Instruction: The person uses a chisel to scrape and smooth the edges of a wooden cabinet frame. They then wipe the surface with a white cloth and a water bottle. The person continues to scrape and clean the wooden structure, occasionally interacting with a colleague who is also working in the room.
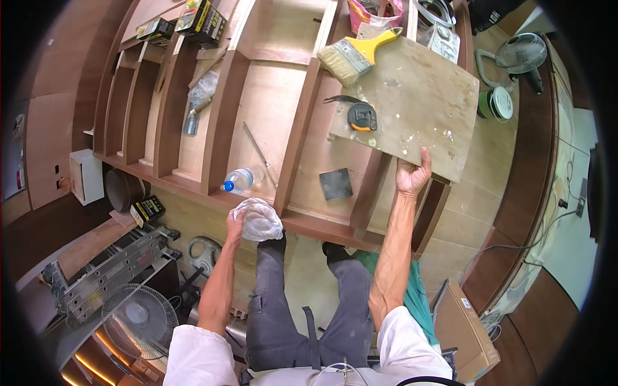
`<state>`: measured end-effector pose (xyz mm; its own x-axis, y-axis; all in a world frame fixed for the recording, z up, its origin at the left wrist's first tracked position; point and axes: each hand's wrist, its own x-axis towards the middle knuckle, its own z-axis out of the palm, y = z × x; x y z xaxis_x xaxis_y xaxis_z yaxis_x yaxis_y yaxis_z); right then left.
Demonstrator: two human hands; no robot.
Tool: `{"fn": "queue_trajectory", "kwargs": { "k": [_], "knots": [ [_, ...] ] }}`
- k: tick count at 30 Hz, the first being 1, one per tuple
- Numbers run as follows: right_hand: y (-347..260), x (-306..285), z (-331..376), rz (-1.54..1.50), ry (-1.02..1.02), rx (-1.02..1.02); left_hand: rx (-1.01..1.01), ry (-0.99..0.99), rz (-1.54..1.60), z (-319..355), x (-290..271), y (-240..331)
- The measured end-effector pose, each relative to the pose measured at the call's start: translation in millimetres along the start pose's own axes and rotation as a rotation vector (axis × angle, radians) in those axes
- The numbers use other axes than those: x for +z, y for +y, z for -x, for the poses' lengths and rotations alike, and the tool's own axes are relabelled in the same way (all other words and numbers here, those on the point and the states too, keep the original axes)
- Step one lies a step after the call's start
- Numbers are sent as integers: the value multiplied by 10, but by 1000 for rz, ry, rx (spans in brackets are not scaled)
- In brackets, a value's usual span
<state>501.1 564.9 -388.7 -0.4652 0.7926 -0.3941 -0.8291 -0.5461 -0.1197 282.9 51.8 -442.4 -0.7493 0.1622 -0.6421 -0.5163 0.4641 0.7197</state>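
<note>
In my left hand (235, 225) is a crumpled white bundle (261, 220), cloth or thin plastic, held at the near edge of a brown wooden frame (301, 225). My right hand (413, 175) grips the near edge of a plywood board (428, 96); its thumb lies on top and the other fingers are mostly hidden. On this board rest a wide paintbrush (360, 55) with a yellow handle and a black-and-orange tape measure (362, 117). A clear bottle (239, 181) with a blue cap lies inside the frame, close to the white bundle.
Upright dividers (225, 122) split the frame into compartments. One holds a dark square plate (336, 184), another a thin metal rod (257, 145). A standing fan (138, 321) and a folded metal ladder (112, 276) are at the left. A cardboard box (465, 331) stands at the lower right.
</note>
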Motion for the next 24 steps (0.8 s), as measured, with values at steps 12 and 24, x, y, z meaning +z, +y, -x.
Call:
{"fn": "queue_trajectory", "kwargs": {
  "k": [12, 24],
  "knots": [
    [305, 739, 892, -9, -36, -110, -44, -79, -199, -106, -122, 63],
    [1724, 1710, 1176, -8, 115, -46, -60, -322, -188, 205, -264, 277]
  ]
}}
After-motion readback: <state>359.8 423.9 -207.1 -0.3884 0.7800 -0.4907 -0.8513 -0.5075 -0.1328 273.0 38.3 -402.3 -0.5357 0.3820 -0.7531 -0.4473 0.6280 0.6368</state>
